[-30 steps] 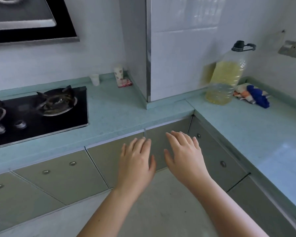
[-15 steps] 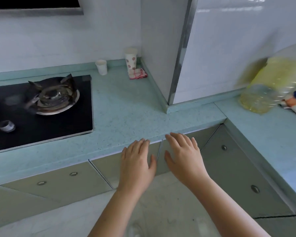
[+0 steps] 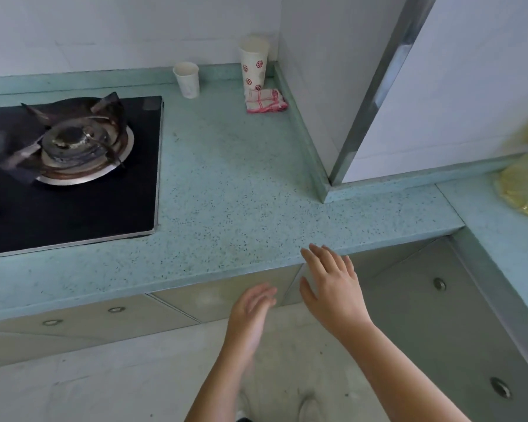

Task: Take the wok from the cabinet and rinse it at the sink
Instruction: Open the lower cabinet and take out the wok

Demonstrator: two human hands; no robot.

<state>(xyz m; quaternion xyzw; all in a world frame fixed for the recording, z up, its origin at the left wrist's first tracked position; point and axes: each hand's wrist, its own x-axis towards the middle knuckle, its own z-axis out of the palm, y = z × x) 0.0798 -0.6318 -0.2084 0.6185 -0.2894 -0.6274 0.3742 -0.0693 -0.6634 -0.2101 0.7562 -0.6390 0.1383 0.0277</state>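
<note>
The person's arms are bare as far up as they can be seen. The left forearm [image 3: 217, 388] and the right forearm [image 3: 409, 376] are both slim and smooth, narrowing to the wrists. The right hand [image 3: 333, 287] shows sharp, with slender fingers [image 3: 323, 263], a rounded thumb and lightly creased knuckles. The left hand [image 3: 250, 315] is smeared at its fingertips [image 3: 267, 292], so little detail can be made out there. Lower down, between the arms, two rounded shapes look like pale footwear [image 3: 307, 403], too blurred to tell the kind.
</note>
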